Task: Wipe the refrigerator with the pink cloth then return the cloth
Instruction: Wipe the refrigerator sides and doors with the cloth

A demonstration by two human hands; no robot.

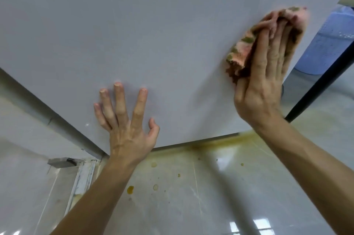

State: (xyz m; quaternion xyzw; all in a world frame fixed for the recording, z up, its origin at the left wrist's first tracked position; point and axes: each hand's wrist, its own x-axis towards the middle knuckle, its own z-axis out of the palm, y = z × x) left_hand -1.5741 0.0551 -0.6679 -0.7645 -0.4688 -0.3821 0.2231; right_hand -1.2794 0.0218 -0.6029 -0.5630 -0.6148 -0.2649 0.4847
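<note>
Fingers [275, 43] of the right hand [262, 83] lie straight and close together, flat on the cloth [240, 52], pressing it against the fridge [134, 23]; they grasp nothing. The thumb lies along the cloth's lower edge. The cloth is pink with olive patches, bunched under the palm and fingers, and spills out to the left of the hand and past the fingertips, where it is blurred. It sits near the right edge of the pale grey fridge panel.

Fingers [120, 100] of the left hand [128, 131] are spread and relaxed, their tips touching the fridge lower down and well left of the cloth. The thumb is bent out to the side. This hand holds nothing. Both forearms are bare and reach up from the bottom of the view.

A dark strip [318, 85] runs along the fridge's right edge, and beyond it stands a blue container [329, 43]. A grey pipe [38, 112] slants along the left side. Below the fridge lies a glossy tiled floor [182, 206] with yellow-brown stains [130, 189], thickest along the fridge's base.
</note>
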